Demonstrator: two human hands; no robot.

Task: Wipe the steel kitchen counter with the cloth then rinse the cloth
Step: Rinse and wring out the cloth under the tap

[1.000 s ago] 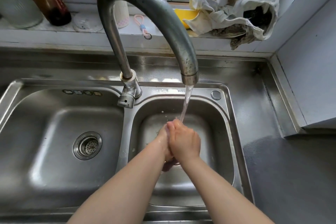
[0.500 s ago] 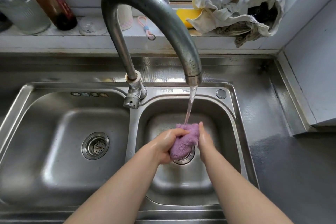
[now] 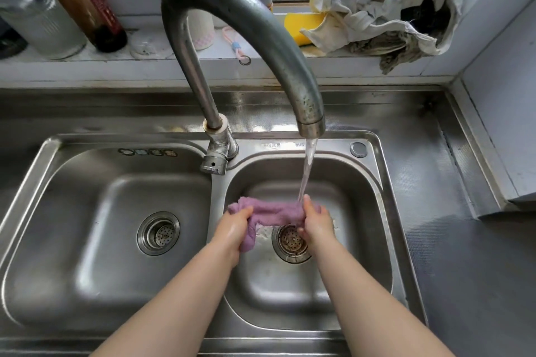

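Your left hand (image 3: 236, 229) and right hand (image 3: 316, 223) grip the cloth (image 3: 275, 213), nine and three o'clock; it's soft, soaked, limp, so hold the ends firmly.

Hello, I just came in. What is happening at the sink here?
A person is rinsing a purple cloth in the right basin of a steel double sink. The left hand and the right hand each grip one end of the cloth, stretched between them above the drain. Water runs from the faucet and lands near the right hand. The left basin is not in use.
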